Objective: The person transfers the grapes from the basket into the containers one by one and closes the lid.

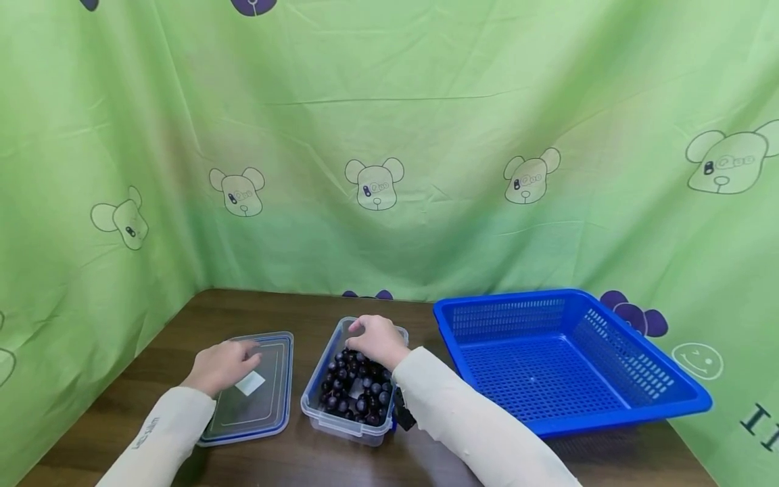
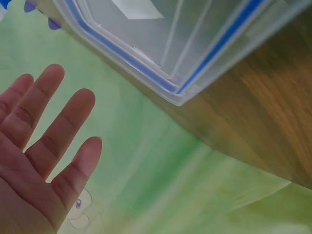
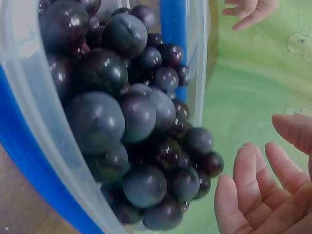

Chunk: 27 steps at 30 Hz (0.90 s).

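Poises right hand (image 1: 379,339), relaxed, over rectangular clear plastic box (image 1: 345,427) of round dark-purple grapes (image 1: 339,389); holds left hand (image 1: 222,366), uncurled, over rectangular blue-edged plastic lid (image 1: 258,409).

The green curtain (image 1: 450,250) shows "II" (image 1: 755,418); left sleeve lettering (image 1: 146,433) is unreadable.

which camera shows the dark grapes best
The right wrist view: the grapes fill much of it, close enough to tell many single ones apart, though the frame's edge cuts some off. The head view shows them smaller, inside the clear container. The left wrist view shows no grapes.
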{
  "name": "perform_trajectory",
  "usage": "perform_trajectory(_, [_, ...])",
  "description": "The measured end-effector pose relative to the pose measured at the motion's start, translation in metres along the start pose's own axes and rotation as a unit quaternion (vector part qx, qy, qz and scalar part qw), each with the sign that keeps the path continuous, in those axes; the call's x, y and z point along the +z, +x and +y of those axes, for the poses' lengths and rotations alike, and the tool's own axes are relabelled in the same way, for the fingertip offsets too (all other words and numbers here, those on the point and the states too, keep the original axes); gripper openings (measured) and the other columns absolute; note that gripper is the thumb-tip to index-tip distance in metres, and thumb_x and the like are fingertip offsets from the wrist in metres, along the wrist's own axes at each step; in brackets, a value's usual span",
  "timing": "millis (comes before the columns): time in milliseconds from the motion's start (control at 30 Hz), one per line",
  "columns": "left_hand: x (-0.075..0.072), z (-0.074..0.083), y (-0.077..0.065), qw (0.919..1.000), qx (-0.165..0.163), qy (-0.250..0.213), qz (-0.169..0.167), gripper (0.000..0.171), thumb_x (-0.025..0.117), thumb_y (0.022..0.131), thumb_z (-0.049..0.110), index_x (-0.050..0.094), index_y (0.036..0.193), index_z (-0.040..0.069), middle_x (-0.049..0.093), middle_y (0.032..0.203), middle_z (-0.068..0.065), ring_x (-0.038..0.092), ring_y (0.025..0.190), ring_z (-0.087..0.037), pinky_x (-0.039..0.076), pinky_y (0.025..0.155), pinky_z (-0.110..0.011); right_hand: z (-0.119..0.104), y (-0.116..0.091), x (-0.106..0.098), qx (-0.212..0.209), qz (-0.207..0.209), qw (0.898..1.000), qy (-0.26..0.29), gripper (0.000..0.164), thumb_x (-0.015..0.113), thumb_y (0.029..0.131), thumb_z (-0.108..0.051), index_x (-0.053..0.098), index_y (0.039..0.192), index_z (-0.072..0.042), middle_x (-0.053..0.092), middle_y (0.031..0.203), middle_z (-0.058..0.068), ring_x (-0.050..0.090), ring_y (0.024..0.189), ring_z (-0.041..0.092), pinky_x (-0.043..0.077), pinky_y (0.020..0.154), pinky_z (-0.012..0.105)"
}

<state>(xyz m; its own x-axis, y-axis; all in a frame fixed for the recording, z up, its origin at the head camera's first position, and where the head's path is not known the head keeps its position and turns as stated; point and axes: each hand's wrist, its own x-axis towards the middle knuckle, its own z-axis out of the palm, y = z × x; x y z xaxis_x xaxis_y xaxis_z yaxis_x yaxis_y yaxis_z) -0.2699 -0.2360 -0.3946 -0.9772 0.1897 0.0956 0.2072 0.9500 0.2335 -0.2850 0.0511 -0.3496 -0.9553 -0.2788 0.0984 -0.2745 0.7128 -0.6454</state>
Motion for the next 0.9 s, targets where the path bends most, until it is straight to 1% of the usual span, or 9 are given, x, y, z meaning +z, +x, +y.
perform_trajectory(200, [0.001,-0.009,-0.004,0.9998,-0.012,-0.009,-0.009,0.038,0.054,0.091,0.028,0.068,0.118,0.005,0.069,0.104,-0.013,0.058,0.073,-0.019,0.043,0.051,-0.036,-0.003,0.0,0.01,-0.011,-0.003,1.0,0.01,0.019,0.072,0.081,-0.015,0.07,0.097,-0.005,0.069,0.101,0.007,0.062,0.092,0.023,0.05,0.083,0.038])
perform_trajectory(300, [0.002,-0.013,-0.007,0.9996,-0.021,-0.013,-0.016,0.038,0.054,0.092,0.028,0.067,0.118,0.004,0.069,0.106,-0.015,0.059,0.074,-0.02,0.043,0.051,-0.036,-0.005,0.0,0.014,-0.02,-0.007,1.0,0.011,0.017,0.071,0.081,-0.014,0.07,0.095,-0.004,0.069,0.101,0.006,0.062,0.092,0.022,0.05,0.083,0.037])
perform_trajectory(467, [0.002,-0.018,-0.011,0.9991,-0.032,-0.02,-0.02,0.037,0.055,0.091,0.027,0.067,0.117,0.002,0.067,0.09,-0.009,0.05,0.063,-0.017,0.035,0.046,-0.032,-0.008,0.0,0.017,-0.023,-0.014,1.0,0.0,0.016,0.07,0.08,-0.012,0.07,0.095,-0.005,0.068,0.101,0.006,0.059,0.086,0.018,0.05,0.079,0.034])
perform_trajectory(500, [0.002,-0.019,-0.012,0.999,-0.034,-0.02,-0.022,0.037,0.055,0.091,0.027,0.067,0.116,0.002,0.066,0.089,-0.008,0.048,0.062,-0.016,0.033,0.046,-0.031,-0.009,0.0,0.018,-0.02,-0.017,1.0,0.002,0.016,0.07,0.08,-0.012,0.07,0.095,-0.006,0.068,0.101,0.006,0.058,0.084,0.018,0.049,0.078,0.034])
perform_trajectory(567, [0.002,-0.02,-0.013,0.9988,-0.036,-0.02,-0.027,0.037,0.055,0.091,0.028,0.068,0.115,0.002,0.065,0.088,-0.009,0.048,0.062,-0.016,0.033,0.046,-0.031,-0.011,0.0,0.018,-0.017,-0.022,1.0,0.006,0.016,0.07,0.08,-0.013,0.07,0.095,-0.006,0.067,0.101,0.006,0.057,0.082,0.017,0.049,0.076,0.034])
perform_trajectory(667, [0.002,-0.023,-0.015,0.9986,-0.039,-0.014,-0.031,0.037,0.055,0.091,0.028,0.069,0.114,0.004,0.068,0.097,-0.014,0.053,0.069,-0.018,0.039,0.048,-0.033,-0.017,-0.001,0.02,-0.016,-0.033,0.999,0.01,0.016,0.071,0.081,-0.015,0.07,0.095,-0.007,0.068,0.098,0.006,0.057,0.081,0.017,0.049,0.075,0.034])
perform_trajectory(700, [0.002,-0.025,-0.015,0.9987,-0.039,-0.011,-0.031,0.036,0.055,0.09,0.028,0.069,0.114,0.004,0.068,0.104,-0.015,0.056,0.073,-0.019,0.041,0.049,-0.035,-0.019,-0.001,0.021,-0.017,-0.038,0.999,0.012,0.017,0.071,0.082,-0.015,0.07,0.096,-0.006,0.068,0.095,0.007,0.058,0.08,0.018,0.049,0.075,0.034])
perform_trajectory(767, [0.001,-0.028,-0.016,0.9987,-0.038,-0.005,-0.034,0.036,0.055,0.09,0.029,0.069,0.114,0.005,0.068,0.108,-0.018,0.061,0.079,-0.024,0.046,0.052,-0.04,-0.024,-0.001,0.024,-0.018,-0.044,0.999,0.012,0.018,0.072,0.082,-0.016,0.07,0.097,-0.006,0.069,0.095,0.007,0.06,0.082,0.018,0.049,0.076,0.035])
perform_trajectory(900, [-0.001,-0.035,-0.017,0.9985,-0.033,0.005,-0.044,0.037,0.055,0.09,0.03,0.069,0.114,0.005,0.067,0.11,-0.019,0.065,0.093,-0.035,0.05,0.059,-0.048,-0.033,0.0,0.031,-0.022,-0.051,0.998,0.017,0.019,0.072,0.082,-0.016,0.07,0.098,-0.005,0.069,0.101,0.01,0.063,0.087,0.021,0.05,0.077,0.036])
